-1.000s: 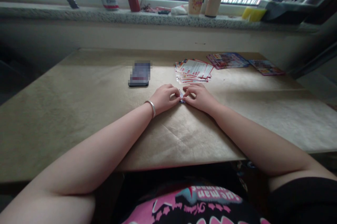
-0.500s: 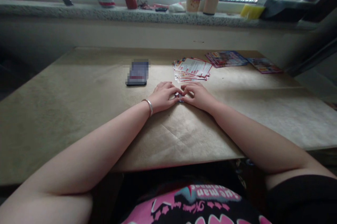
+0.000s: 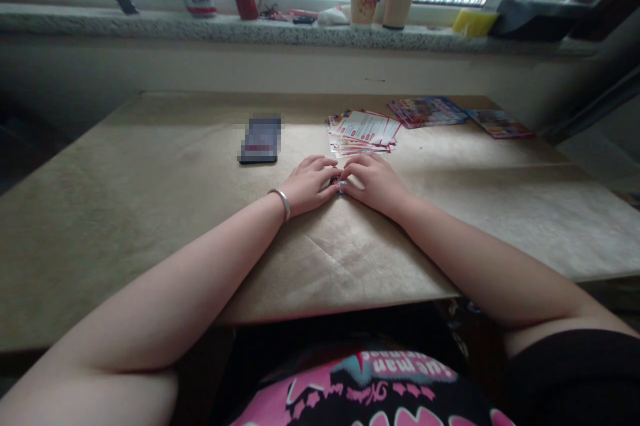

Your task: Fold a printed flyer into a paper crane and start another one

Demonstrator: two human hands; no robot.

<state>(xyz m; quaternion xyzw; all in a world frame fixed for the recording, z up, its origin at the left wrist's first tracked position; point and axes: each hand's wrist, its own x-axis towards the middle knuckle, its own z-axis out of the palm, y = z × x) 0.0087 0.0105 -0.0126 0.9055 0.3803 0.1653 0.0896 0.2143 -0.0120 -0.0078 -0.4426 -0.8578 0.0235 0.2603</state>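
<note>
Here, both hands (image 3: 311, 184) (image 3: 377, 183) pinch what seems a small card (image 3: 342, 187); the shirt (image 3: 370, 383) reads "man".

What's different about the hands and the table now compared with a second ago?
The fingers of the left hand and right hand have shifted slightly around the small item between them; a dark reddish part now shows beside its pale bluish part. Neither hand has visibly let go. The dark flat object and loose card pile stayed put; the slight overall shift is the camera's.
</note>
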